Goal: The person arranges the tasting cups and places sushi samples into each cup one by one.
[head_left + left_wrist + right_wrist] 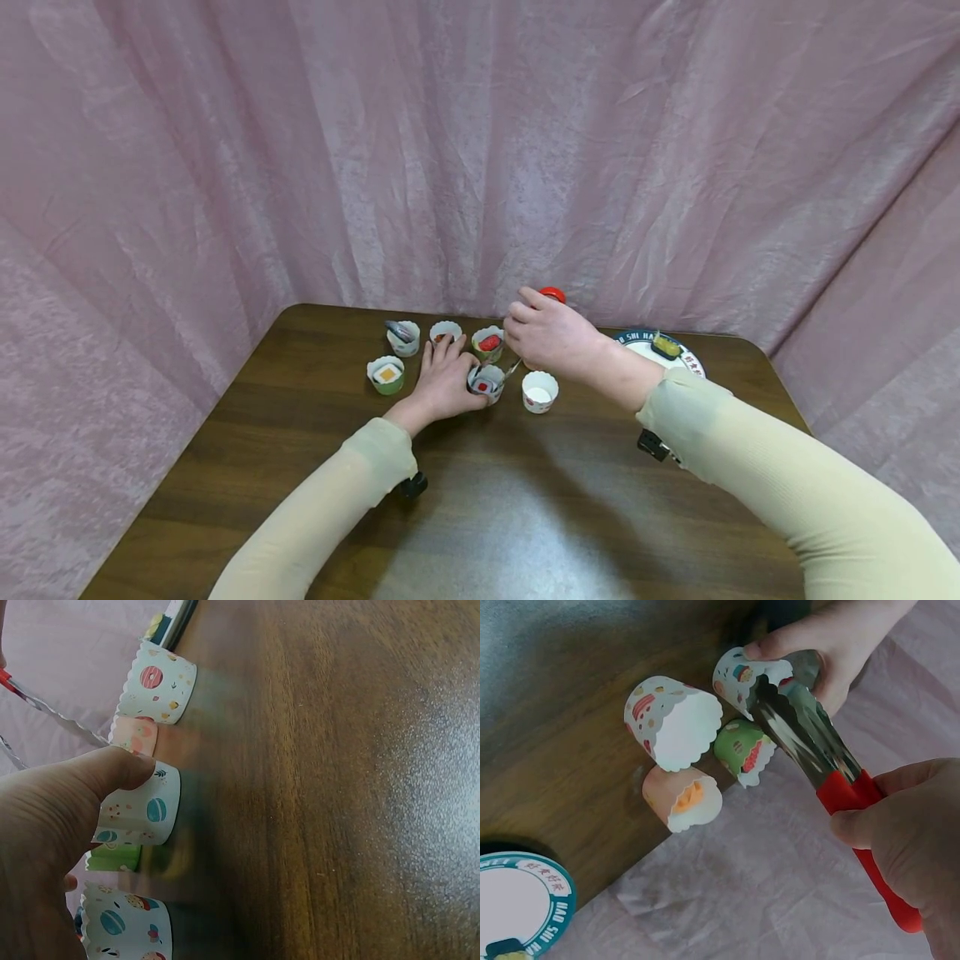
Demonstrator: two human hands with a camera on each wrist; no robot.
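My left hand [444, 385] grips a white patterned paper cup [157, 806] near the middle of the table, thumb on its near side. A sushi-like piece with a red top [483, 387] lies inside this cup. My right hand [553, 335] holds tongs [810, 731] by their red handles [851, 799], with the metal ends reaching down into the held cup. Just behind stands a green cup [739, 746] with a red filling. Beside the held cup, another white patterned cup [540, 393] shows its white inside, and a peach cup [664, 799] with orange contents stands behind.
A round plate [637, 337] with lettering round its rim stands at the back right, bearing a yellow-topped piece [666, 346]. To the left are a cup with a fish-like piece [403, 340], a green cup [386, 385] and a cup with red bits [446, 328]. Pink curtains [480, 150] hang behind.
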